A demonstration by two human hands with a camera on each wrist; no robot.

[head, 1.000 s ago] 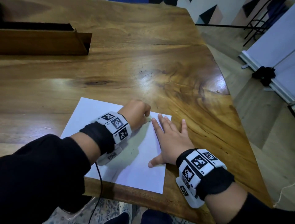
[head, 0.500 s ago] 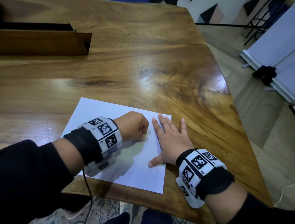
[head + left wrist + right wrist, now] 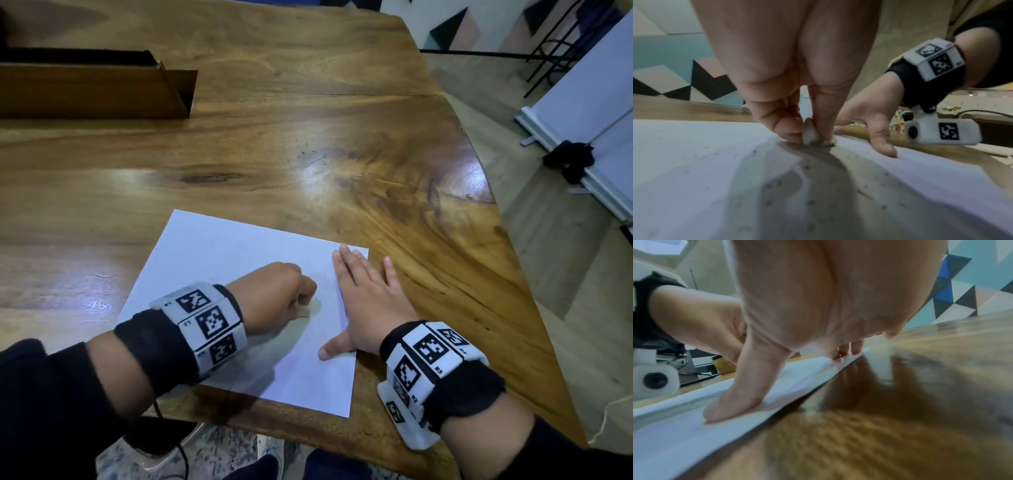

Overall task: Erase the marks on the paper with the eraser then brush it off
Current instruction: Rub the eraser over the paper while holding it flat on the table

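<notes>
A: Pressing down on the paper [image 3: 219, 260] near its right edge, the right hand [image 3: 368, 301] lies flat, fingers straight and spread, thumb [image 3: 731, 402] out to the side on the sheet.

B: Left hand [image 3: 274, 298]?

A: Curled into a fist over the middle of the sheet. Left wrist view shows thumb and fingertips pinching a small pale eraser [image 3: 812, 136], its lower end touching the paper.

B: Marks?

A: Grey specks and crumbs [image 3: 809, 165] scattered over the sheet around the eraser. One short dark line [image 3: 301, 318] just beside the fist in the head view.

B: Paper's place?

A: Flat on the wooden table [image 3: 308, 120], near the front edge. Wooden box [image 3: 96, 89] well apart at far left.
</notes>
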